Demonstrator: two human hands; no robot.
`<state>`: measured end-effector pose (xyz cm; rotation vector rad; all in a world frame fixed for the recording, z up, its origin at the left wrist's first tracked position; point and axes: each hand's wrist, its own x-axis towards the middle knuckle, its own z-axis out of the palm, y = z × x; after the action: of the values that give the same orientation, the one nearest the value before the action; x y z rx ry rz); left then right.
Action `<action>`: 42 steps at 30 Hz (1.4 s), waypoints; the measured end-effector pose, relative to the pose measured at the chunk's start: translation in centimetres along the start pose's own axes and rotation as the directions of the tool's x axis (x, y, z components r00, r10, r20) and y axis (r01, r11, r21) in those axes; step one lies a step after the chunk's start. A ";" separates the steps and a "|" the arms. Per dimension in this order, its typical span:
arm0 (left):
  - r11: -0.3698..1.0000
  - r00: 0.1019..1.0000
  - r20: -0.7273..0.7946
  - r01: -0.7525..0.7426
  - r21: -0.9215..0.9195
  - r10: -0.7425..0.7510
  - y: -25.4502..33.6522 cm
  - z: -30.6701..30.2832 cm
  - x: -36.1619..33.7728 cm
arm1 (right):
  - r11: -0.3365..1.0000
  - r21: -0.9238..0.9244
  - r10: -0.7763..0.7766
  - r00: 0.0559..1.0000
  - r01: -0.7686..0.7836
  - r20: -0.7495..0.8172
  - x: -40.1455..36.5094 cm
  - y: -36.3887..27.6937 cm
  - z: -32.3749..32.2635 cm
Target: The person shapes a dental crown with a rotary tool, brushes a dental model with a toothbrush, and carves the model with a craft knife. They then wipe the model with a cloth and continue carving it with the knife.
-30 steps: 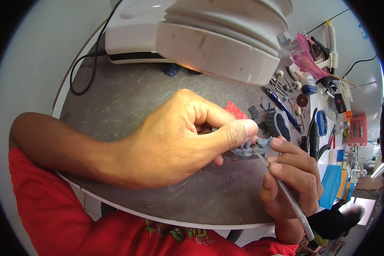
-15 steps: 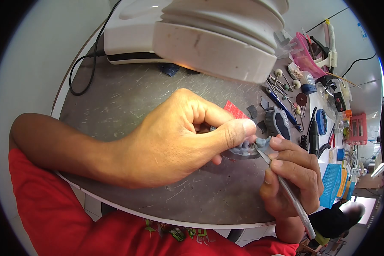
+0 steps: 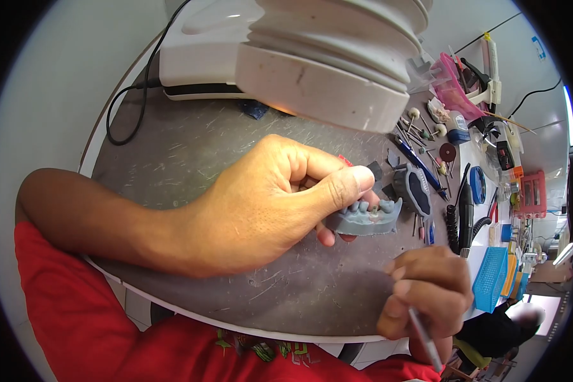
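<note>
A grey-blue dental model [image 3: 365, 221] with a row of teeth is gripped between the thumb and fingers of my left hand [image 3: 267, 204], above the bench. Lower and to the right, my right hand [image 3: 426, 293] is curled around a thin metal dental carver [image 3: 424, 337]. Its handle points down toward the bench's front edge, and its tip is hidden by the fingers. The carver is apart from the model. Just past my left fingertips shows a sliver of red sheet [image 3: 345, 160]. A second grey model piece [image 3: 414, 190] lies right of the held one.
A white extraction hood with a ribbed hose [image 3: 325, 83] hangs over the back of the bench [image 3: 191, 146]. Rotary burs [image 3: 440, 130], a blue pen [image 3: 420, 164] and a black handpiece [image 3: 467, 210] lie at right. Beyond are a blue basket [image 3: 490, 278] and a pink holder [image 3: 451, 89].
My right hand has drawn the carver away from the model, down toward the front edge. The model in my left hand has turned, showing its side and teeth, and covers more of the red sheet.
</note>
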<state>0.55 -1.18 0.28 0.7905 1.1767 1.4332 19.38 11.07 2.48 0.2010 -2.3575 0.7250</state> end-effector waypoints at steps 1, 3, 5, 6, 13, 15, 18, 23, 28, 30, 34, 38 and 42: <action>1.000 1.000 0.007 0.005 0.011 -0.005 0.0 0.0 0.0 | 1.000 -0.001 -0.004 1.000 0.004 0.022 0.1 -0.1 0.3; 1.000 1.000 0.013 0.004 0.004 -0.004 0.0 -0.1 0.0 | 0.998 -0.042 -0.034 0.994 0.038 0.099 0.3 0.2 0.2; 1.000 1.000 0.023 0.005 -0.004 -0.005 0.0 -0.1 0.1 | 0.994 -0.083 -0.057 0.983 0.073 0.177 0.6 0.4 0.3; 1.000 1.000 0.027 0.013 -0.011 -0.012 0.0 -0.2 0.0 | 0.994 -0.071 -0.072 0.988 0.082 0.137 0.7 0.4 0.5; 1.000 1.000 0.010 0.010 0.022 -0.010 0.0 -0.2 0.1 | 0.994 -0.062 -0.106 0.941 0.091 -0.323 -0.1 0.4 1.1; 1.000 1.000 0.022 -0.001 0.026 0.000 -0.1 -0.2 0.1 | 1.000 -0.011 -0.003 0.977 0.001 -0.212 -0.9 0.5 -0.2; 1.000 0.999 0.041 0.006 0.007 -0.006 0.1 -0.1 0.1 | 0.995 -0.084 0.044 0.999 -0.046 -0.029 -0.1 0.6 -1.4; 0.993 0.996 0.080 0.049 -0.106 -0.041 0.2 0.0 0.1 | 0.992 -0.097 0.074 0.996 -0.078 -0.046 0.3 1.2 0.2; 0.976 0.991 0.134 0.027 -0.214 0.002 -0.1 0.1 0.0 | 0.987 -0.153 0.042 0.999 -0.044 -0.013 0.4 1.4 0.0; 0.977 0.989 0.149 0.046 -0.206 -0.015 0.0 0.0 0.1 | 0.985 -0.167 0.040 0.999 -0.042 -0.014 0.5 1.4 0.2; 0.982 0.983 0.179 0.073 -0.177 -0.041 0.2 -0.1 0.0 | 0.983 -0.182 0.034 0.999 -0.036 -0.011 0.6 1.3 0.5; 0.983 0.984 0.177 0.067 -0.172 -0.036 0.0 -0.1 0.0 | 0.981 -0.188 0.045 0.999 -0.042 0.011 0.7 1.2 0.5; 0.989 0.984 0.173 0.063 -0.137 -0.038 0.1 0.0 0.0 | 0.982 -0.179 0.061 0.998 -0.059 0.005 0.8 1.0 0.6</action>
<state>0.49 -1.20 0.33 0.7618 0.9473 1.3633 18.16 11.62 2.14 0.0554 -2.4315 0.5367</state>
